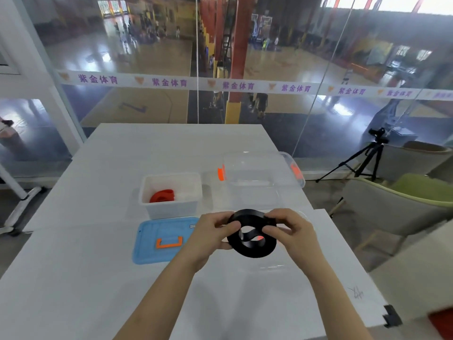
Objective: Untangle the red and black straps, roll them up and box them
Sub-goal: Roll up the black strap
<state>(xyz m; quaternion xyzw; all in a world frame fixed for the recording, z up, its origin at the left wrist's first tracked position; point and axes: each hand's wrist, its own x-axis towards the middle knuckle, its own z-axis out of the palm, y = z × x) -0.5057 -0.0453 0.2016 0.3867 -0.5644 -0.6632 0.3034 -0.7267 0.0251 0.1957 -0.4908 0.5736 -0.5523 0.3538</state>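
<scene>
A black strap is held above the white table, coiled into a loose loop with a twist across its middle. My left hand pinches its left side. My right hand pinches its upper right side. A rolled red strap lies inside the small white box, just beyond my left hand.
A blue lid with an orange handle lies flat in front of the white box. A clear box with orange clips stands at the back right. A clear lid lies under my hands. A tripod and chairs stand off the table's right.
</scene>
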